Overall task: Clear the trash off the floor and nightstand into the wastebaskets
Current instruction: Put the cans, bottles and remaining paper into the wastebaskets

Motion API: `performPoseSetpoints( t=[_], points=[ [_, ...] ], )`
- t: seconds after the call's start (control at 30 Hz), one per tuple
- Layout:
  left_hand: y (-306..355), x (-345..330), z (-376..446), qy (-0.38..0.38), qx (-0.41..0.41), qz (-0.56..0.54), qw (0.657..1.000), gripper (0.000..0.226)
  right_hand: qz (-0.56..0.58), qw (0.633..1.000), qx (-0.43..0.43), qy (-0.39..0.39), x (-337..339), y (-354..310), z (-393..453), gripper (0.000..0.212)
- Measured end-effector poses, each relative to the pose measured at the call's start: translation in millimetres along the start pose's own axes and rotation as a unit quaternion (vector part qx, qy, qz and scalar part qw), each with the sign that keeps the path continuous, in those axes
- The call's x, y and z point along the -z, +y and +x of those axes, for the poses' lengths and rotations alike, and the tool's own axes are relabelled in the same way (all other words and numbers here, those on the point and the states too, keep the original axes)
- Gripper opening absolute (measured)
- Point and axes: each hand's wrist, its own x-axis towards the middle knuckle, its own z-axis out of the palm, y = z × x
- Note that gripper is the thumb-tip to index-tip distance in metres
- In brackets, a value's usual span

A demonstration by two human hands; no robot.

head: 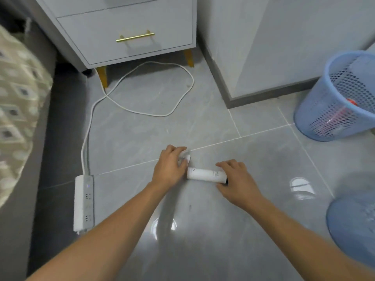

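A white tube (205, 175) with a dark cap lies on the grey floor tiles. My right hand (236, 181) grips its right, capped end. Just to its left, my left hand (171, 166) curls over a small white crumpled scrap (187, 158) on the floor. A blue mesh wastebasket (334, 98) stands at the right with red and white trash inside. A second blue wastebasket (353, 224) sits at the lower right edge, only partly in view.
The grey nightstand (129, 31) with a gold handle stands on gold legs at the top. A white power strip (83, 203) lies left, its cord (178, 106) looping under the nightstand. A bed with a patterned cover (18, 110) runs along the left. A white cabinet (284, 47) is at top right.
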Motion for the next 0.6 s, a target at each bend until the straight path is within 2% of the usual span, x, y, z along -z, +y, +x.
performPoseSetpoints(
  t=[0.13,0.23,0.43,0.6],
  points=[
    [-8.7,-21.1,35.1,-0.048,0.049,0.014,0.998,0.035,0.016,1.0,0.006,-0.001,-24.1,20.4,8.7,0.048],
    [-13.9,-33.4,44.7,-0.037,0.06,0.024,0.997,0.027,0.027,0.999,0.029,0.03,-30.9,29.8,8.1,0.037],
    [4.4,-47.0,46.0,-0.012,0.039,-0.002,0.999,0.022,0.135,0.99,0.0,0.042,-18.9,46.6,-1.0,0.032],
    [49.3,-39.2,50.0,0.007,-0.007,0.001,1.0,0.016,0.189,0.974,-0.027,0.118,14.6,58.9,-18.8,0.028]
  ],
)
